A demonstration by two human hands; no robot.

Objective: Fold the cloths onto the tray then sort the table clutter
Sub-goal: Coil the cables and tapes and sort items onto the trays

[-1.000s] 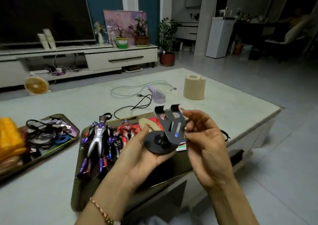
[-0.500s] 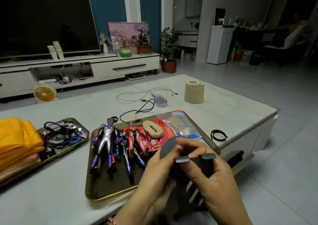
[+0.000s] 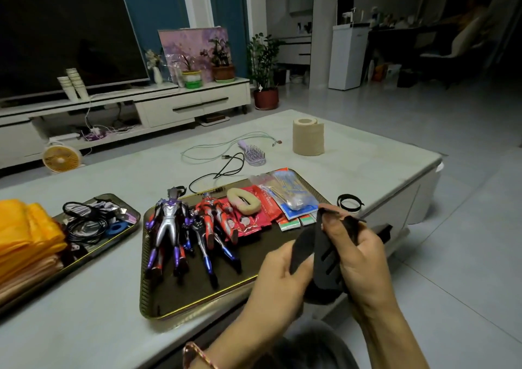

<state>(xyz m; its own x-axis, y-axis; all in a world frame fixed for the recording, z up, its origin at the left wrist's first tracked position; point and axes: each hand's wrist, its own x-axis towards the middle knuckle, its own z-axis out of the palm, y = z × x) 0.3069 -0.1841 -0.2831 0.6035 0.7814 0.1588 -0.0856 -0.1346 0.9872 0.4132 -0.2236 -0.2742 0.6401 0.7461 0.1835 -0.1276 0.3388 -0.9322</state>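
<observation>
I hold a black phone stand (image 3: 322, 258) folded flat, over the near right corner of the middle tray (image 3: 180, 309). My left hand (image 3: 279, 278) grips its round base from the left, and my right hand (image 3: 358, 258) clamps the slotted plate from the right. In the tray lie a silver-purple figure (image 3: 166, 227), a red figure (image 3: 217, 222), red packets (image 3: 254, 219), a beige hair ring (image 3: 244, 202) and a clear bag of swabs (image 3: 293, 196). Folded yellow cloths (image 3: 25, 236) are stacked on the left tray (image 3: 132, 213) beside black cables (image 3: 84, 222).
On the white table (image 3: 367, 171) lie a black strap loop (image 3: 350, 202), a beige tape roll (image 3: 308, 137), a purple hairbrush (image 3: 254, 152), a green cord (image 3: 220, 148) and a black cable (image 3: 226, 171). The table edge drops to the floor on the right.
The stand stood unfolded in my hands above the tray; now it is folded flat and lower, by the tray's near right corner. The view has tilted up and drawn back.
</observation>
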